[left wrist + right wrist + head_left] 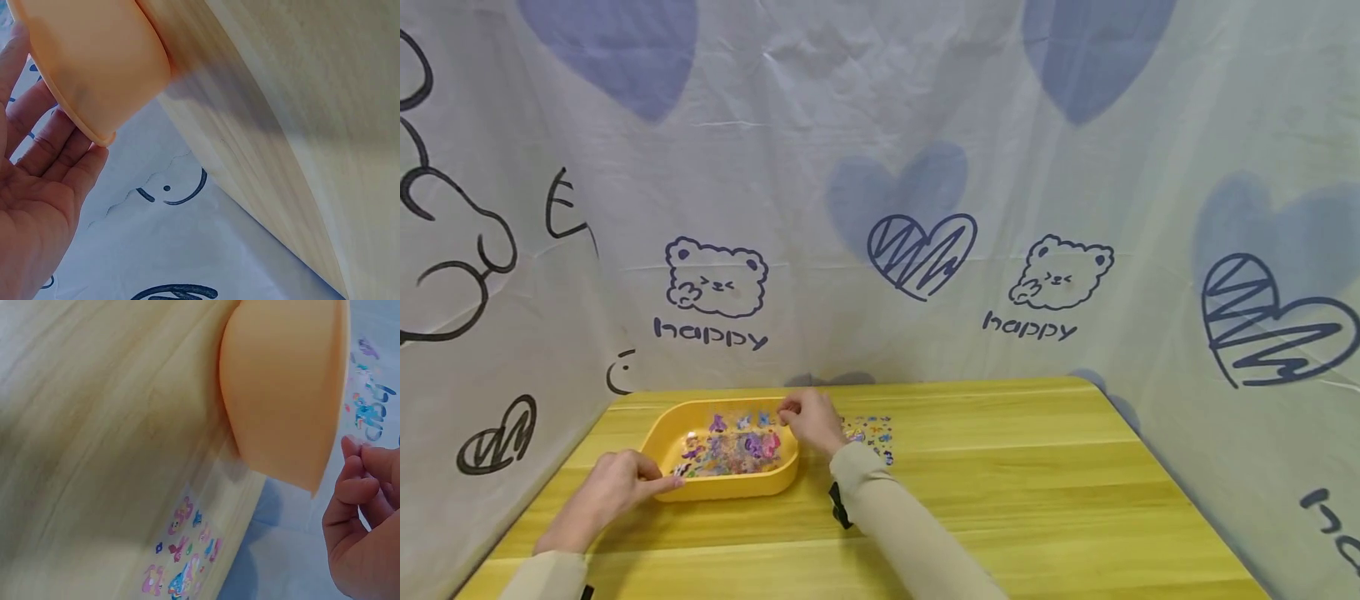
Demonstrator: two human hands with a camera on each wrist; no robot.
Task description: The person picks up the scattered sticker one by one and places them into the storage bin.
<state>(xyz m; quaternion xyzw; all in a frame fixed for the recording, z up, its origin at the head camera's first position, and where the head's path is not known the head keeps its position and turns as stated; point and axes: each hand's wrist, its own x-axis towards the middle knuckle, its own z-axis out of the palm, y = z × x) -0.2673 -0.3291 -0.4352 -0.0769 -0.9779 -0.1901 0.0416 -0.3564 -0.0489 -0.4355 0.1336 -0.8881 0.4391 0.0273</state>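
Note:
A yellow plastic tray (722, 487) with rounded corners stands on the left part of the table. Inside it lie several clear sheets of colourful cartoon stickers (730, 454). My left hand (617, 483) holds the tray's near-left corner by the rim, its thumb along the front edge. Over the tray's right end, my right hand (812, 421) pinches the edge of a clear sticker sheet (364, 394) between thumb and fingertips. That sheet's purple and blue figures show above the tray's rim. Another sticker sheet (880, 433) lies flat on the table, right of the tray, partly behind the right hand.
The wood-grain table (1000, 483) extends to the right of the tray. A white curtain (820, 333) printed with hearts and bears hangs behind it and along both sides.

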